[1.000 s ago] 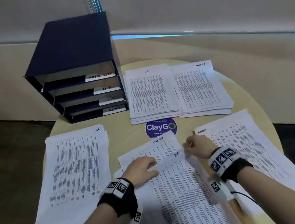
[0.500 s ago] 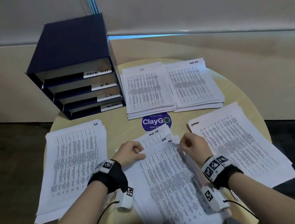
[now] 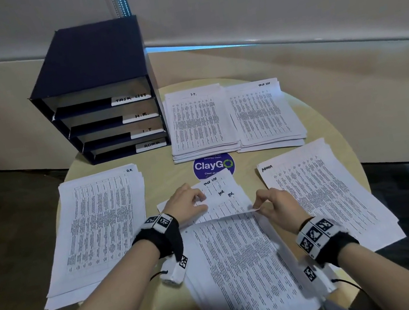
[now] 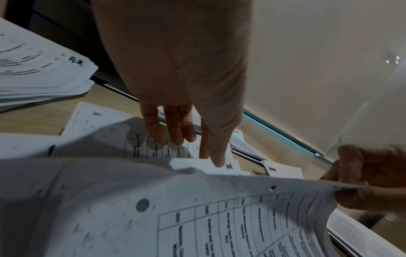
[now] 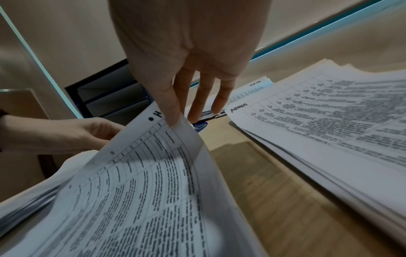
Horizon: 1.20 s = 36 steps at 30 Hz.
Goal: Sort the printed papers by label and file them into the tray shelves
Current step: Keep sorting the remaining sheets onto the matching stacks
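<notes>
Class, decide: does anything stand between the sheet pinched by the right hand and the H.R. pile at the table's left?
Yes. The left hand, pressing the fanned sheets, lies between the lifted sheet and the H.R. pile; the right hand would likely lift it over.

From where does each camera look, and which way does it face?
Head: above the table, facing forward and down at the middle pile and shelves; left hand and right hand show, with forearms.
Left wrist: behind the left hand, facing along its fingers at the middle pile; the right hand shows at right.
Right wrist: behind the right hand, facing along its fingers toward the shelves; the left hand shows at left.
Shared: both wrist views show the sheet the right hand pinches.
</notes>
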Tool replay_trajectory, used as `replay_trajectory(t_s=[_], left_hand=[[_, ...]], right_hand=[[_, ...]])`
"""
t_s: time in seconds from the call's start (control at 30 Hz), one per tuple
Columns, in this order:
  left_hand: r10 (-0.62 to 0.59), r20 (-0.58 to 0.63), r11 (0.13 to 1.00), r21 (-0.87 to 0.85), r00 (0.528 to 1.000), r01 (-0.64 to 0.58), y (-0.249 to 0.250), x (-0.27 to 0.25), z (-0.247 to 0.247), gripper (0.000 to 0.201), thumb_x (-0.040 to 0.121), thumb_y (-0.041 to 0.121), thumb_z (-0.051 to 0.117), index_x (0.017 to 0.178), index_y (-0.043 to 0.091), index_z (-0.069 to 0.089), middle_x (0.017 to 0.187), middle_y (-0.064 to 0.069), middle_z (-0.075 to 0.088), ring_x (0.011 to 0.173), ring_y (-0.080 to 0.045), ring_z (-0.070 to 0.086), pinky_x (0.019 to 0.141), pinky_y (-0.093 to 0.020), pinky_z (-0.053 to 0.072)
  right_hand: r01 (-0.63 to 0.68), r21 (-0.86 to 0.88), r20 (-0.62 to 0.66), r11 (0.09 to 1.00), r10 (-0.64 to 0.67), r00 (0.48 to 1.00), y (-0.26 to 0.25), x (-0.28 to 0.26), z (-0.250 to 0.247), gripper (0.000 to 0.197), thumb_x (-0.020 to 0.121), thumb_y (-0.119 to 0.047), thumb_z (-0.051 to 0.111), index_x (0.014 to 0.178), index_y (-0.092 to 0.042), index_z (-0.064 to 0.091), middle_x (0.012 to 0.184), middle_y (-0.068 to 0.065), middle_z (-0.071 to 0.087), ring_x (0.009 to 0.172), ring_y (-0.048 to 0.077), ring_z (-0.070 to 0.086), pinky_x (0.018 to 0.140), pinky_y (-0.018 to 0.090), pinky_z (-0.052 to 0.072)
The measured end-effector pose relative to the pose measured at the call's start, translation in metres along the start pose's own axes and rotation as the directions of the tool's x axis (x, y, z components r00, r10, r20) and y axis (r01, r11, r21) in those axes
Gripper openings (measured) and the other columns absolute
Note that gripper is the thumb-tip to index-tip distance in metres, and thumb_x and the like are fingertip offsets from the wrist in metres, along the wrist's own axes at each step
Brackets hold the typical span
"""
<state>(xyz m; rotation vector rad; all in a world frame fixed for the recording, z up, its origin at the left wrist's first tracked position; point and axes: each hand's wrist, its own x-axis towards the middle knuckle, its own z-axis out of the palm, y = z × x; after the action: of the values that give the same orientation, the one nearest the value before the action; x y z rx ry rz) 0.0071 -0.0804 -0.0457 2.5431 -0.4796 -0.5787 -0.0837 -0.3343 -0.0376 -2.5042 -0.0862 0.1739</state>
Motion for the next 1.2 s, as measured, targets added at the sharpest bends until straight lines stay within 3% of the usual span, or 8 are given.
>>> replay_trajectory(t_s=[0.17, 0.3, 0.5, 0.73, 0.87, 1.0, 1.1, 1.2], left_hand=[[0.018, -0.002, 0.997, 0.072, 1.0, -0.018, 0.005, 0.004, 0.001, 0.03, 0.076, 0.032, 0.072, 0.098, 0.022, 0.056, 0.088, 0.004, 0.048, 0.078, -0.015, 0.046, 0.068, -0.03, 0.039], [0.065, -0.014, 0.996, 0.068, 0.998, -0.064, 0.004, 0.001, 0.007, 0.037, 0.074, 0.029, 0.073, 0.095, 0.026, 0.043, 0.086, 0.009, 0.046, 0.075, -0.018, 0.05, 0.067, -0.035, 0.044], [0.049, 0.052, 0.997, 0.062, 0.997, -0.052, -0.001, -0.002, 0.014, 0.022, 0.085, 0.03, 0.069, 0.101, 0.021, 0.056, 0.096, 0.006, 0.036, 0.078, -0.012, 0.042, 0.071, -0.03, 0.04], [0.088, 0.038, 0.98, -0.184, 0.995, -0.08, 0.004, -0.011, 0.004, 0.021, 0.077, 0.022, 0.078, 0.068, 0.026, 0.06, 0.091, 0.004, 0.042, 0.079, -0.006, 0.043, 0.072, -0.019, 0.035], [0.063, 0.073, 0.961, -0.273, 0.995, -0.041, 0.005, -0.018, 0.001, 0.021, 0.084, 0.036, 0.071, 0.074, 0.019, 0.065, 0.101, 0.0, 0.047, 0.096, -0.012, 0.048, 0.087, -0.019, 0.039], [0.003, -0.02, 0.96, -0.28, 1.0, -0.009, 0.005, -0.012, 0.002, 0.01, 0.085, 0.015, 0.068, 0.081, 0.019, 0.06, 0.088, 0.002, 0.054, 0.076, -0.014, 0.051, 0.063, -0.016, 0.037], [-0.039, -0.059, 0.955, -0.295, 0.997, 0.02, 0.01, -0.011, 0.007, 0.022, 0.079, 0.006, 0.073, 0.089, 0.016, 0.056, 0.071, 0.005, 0.056, 0.062, -0.005, 0.049, 0.058, -0.017, 0.037], [-0.006, -0.078, 0.963, -0.269, 0.997, -0.015, 0.018, -0.011, 0.009, 0.017, 0.079, 0.008, 0.075, 0.083, 0.018, 0.062, 0.064, 0.007, 0.059, 0.058, -0.002, 0.051, 0.059, -0.017, 0.041]], right_hand=[[0.037, 0.052, -0.04, 0.998, -0.034, 0.999, -0.001, 0.0, 0.004, 0.032, 0.082, -0.011, 0.067, 0.068, -0.033, 0.048, 0.076, -0.016, 0.056, 0.077, -0.009, 0.047, 0.063, 0.009, 0.03], [0.047, 0.145, -0.043, 0.988, -0.042, 0.998, -0.001, 0.006, 0.009, 0.034, 0.081, -0.011, 0.069, 0.067, -0.034, 0.049, 0.074, -0.011, 0.063, 0.075, 0.001, 0.058, 0.066, 0.006, 0.039], [0.068, 0.163, -0.03, 0.984, -0.064, 0.997, -0.002, 0.007, 0.012, 0.036, 0.081, -0.011, 0.07, 0.067, -0.037, 0.048, 0.071, -0.016, 0.061, 0.073, 0.0, 0.059, 0.064, 0.009, 0.041], [0.022, 0.173, -0.101, 0.985, -0.004, 0.995, 0.005, 0.011, 0.023, 0.019, 0.074, -0.007, 0.073, 0.071, -0.021, 0.061, 0.105, -0.004, 0.055, 0.103, 0.012, 0.049, 0.091, 0.027, 0.037], [-0.095, 0.308, -0.053, 0.947, 0.117, 0.992, -0.001, 0.013, 0.019, 0.025, 0.077, -0.003, 0.071, 0.066, -0.022, 0.058, 0.076, -0.005, 0.066, 0.077, 0.011, 0.062, 0.074, 0.026, 0.048], [-0.067, 0.379, -0.064, 0.923, 0.098, 0.993, -0.004, 0.01, 0.015, 0.027, 0.075, -0.001, 0.071, 0.068, -0.021, 0.056, 0.071, -0.001, 0.064, 0.073, 0.017, 0.061, 0.069, 0.026, 0.049], [-0.096, 0.457, -0.054, 0.884, 0.135, 0.989, -0.003, 0.008, 0.014, 0.028, 0.077, -0.001, 0.07, 0.085, -0.021, 0.052, 0.072, -0.004, 0.058, 0.069, 0.01, 0.057, 0.068, 0.021, 0.048], [-0.104, 0.417, -0.045, 0.903, 0.135, 0.99, 0.0, 0.007, 0.013, 0.023, 0.079, -0.002, 0.069, 0.081, -0.021, 0.056, 0.073, -0.006, 0.06, 0.07, 0.005, 0.057, 0.069, 0.019, 0.042]])
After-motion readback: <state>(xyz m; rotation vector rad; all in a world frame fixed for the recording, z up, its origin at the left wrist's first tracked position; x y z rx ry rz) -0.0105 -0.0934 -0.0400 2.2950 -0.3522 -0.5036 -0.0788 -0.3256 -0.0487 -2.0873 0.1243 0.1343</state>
